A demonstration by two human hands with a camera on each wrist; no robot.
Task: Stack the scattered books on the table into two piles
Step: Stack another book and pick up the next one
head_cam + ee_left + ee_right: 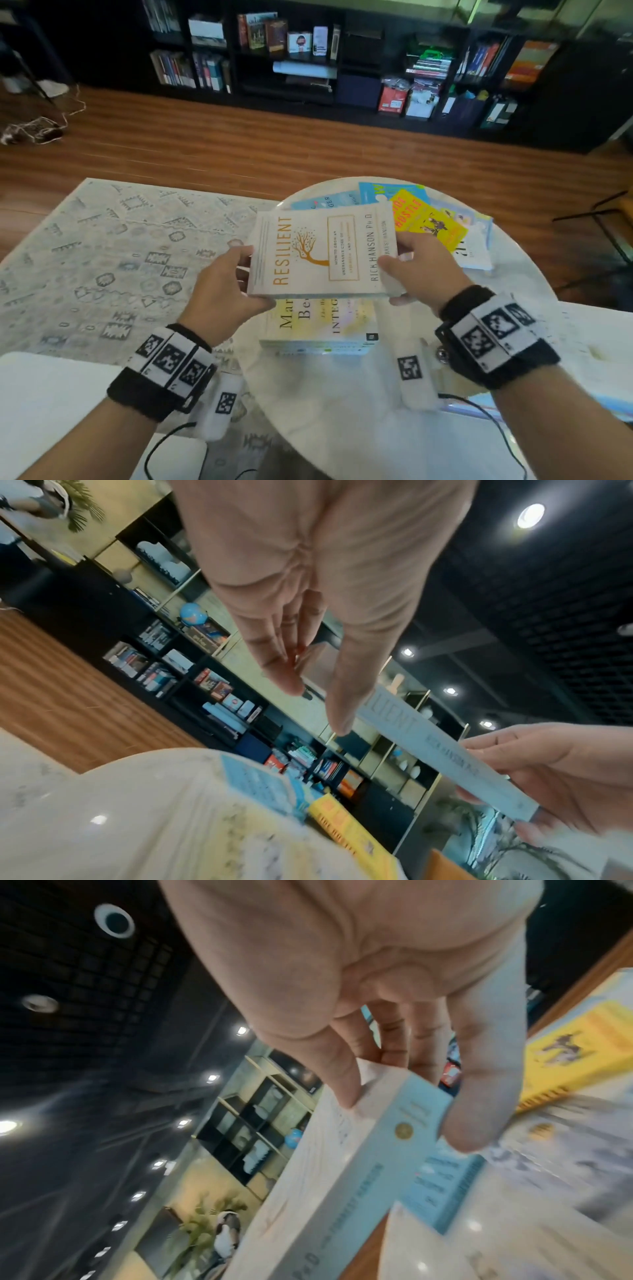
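Observation:
I hold a white book titled "Resilient" (318, 253) flat in the air with both hands. My left hand (248, 277) grips its left edge and my right hand (394, 274) grips its right edge, thumb on the cover. It hovers over a pile (318, 329) of pale books near the front of the round white table (342, 411). Farther back lie a yellow book (424, 219), light blue books (325, 200) and a white book (476, 253), overlapping. The left wrist view shows the book's spine (445, 756) between both hands. In the right wrist view, my fingers (479, 1096) clasp the book's corner (394, 1123).
A patterned rug (120, 257) lies left of the table on the wooden floor (308, 147). Dark bookshelves (308, 61) line the far wall. A white surface (51, 411) sits at the near left, and a dark chair frame (609, 222) stands at the right.

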